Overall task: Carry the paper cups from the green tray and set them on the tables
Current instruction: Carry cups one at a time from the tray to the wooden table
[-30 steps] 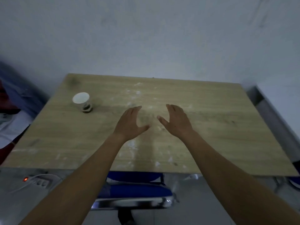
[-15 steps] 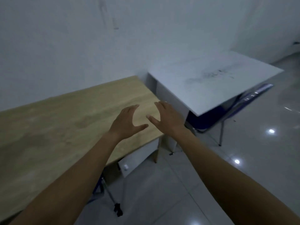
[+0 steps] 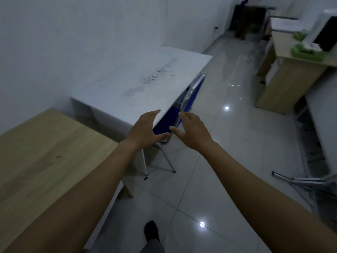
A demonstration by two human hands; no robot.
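My left hand (image 3: 145,130) and my right hand (image 3: 191,132) are stretched out in front of me, palms facing each other, fingers apart, nothing in either. They hover over the near corner of a white table (image 3: 138,77). A wooden table (image 3: 45,152) lies at my lower left with no cup on the part in view. Far off at the upper right, the green tray (image 3: 308,53) rests on a wooden desk (image 3: 284,70), with pale cups (image 3: 314,46) showing in it, small and blurred.
A blue chair (image 3: 189,99) is tucked under the white table's right edge, its metal legs on the tiled floor (image 3: 228,161). A grey appliance (image 3: 324,31) stands behind the tray. Another table edge and metal legs (image 3: 300,179) are at the right. My foot (image 3: 151,232) shows below.
My view has swung right, from the wooden table with one cup on it, to the white table and the far desk with the tray. Both hands stayed empty and held out.
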